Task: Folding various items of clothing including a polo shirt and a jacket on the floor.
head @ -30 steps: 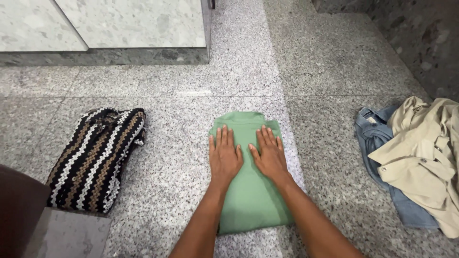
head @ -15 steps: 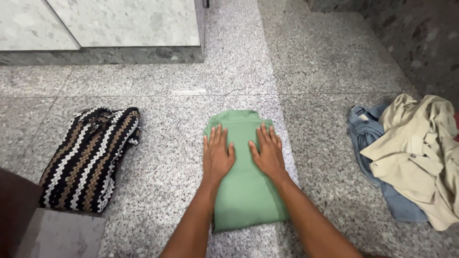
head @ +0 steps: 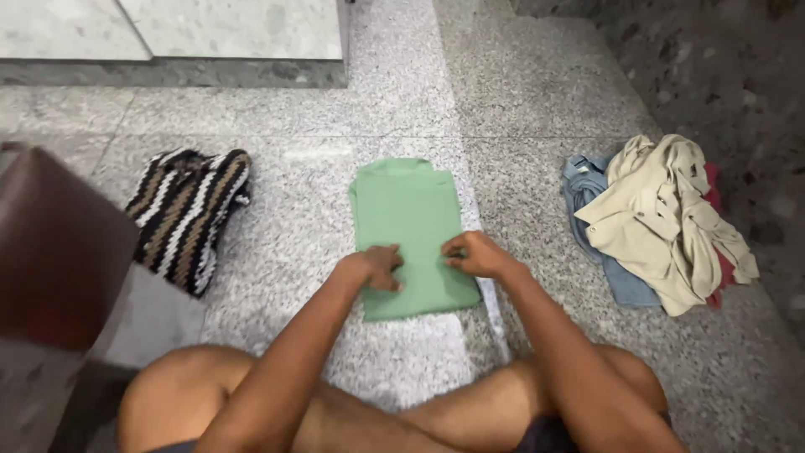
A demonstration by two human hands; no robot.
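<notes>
While smooth green folded shirt (head: 408,220) lies rectangular, left hand (head: 375,268), right hand (head: 475,254) pinching

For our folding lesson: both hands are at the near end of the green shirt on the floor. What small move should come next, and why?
Probably lift the near edge and fold it toward the collar: the left hand and right hand are curled on the green shirt, which lies flat in a long, narrow strip.
</notes>
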